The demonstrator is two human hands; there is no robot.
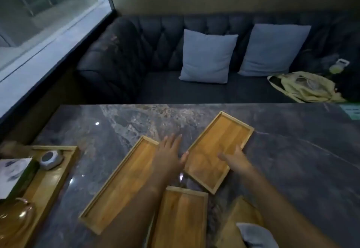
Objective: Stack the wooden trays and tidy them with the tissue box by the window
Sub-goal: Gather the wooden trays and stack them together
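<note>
Several wooden trays lie scattered on a dark marble table point(292, 160). A long tray point(120, 185) lies at an angle left of centre. A wider tray point(216, 146) sits further back, right of centre. A third tray point(181, 216) is near me, and a fourth point(235, 220) shows partly under my right arm. My left hand point(169, 156) hovers open, fingers spread, between the long tray and the far tray. My right hand point(233, 159) reaches over the far tray's right side, fingers loose, holding nothing. The tissue box point(13, 175) stands at the far left by the window.
A larger wooden tray point(64, 171) at the left edge holds the tissue box, a small grey-white gadget point(51, 159) and a copper-coloured pot point(15, 220). Behind the table is a dark tufted sofa point(155, 52) with two pale cushions point(208, 58) and a yellow bag point(303, 87).
</note>
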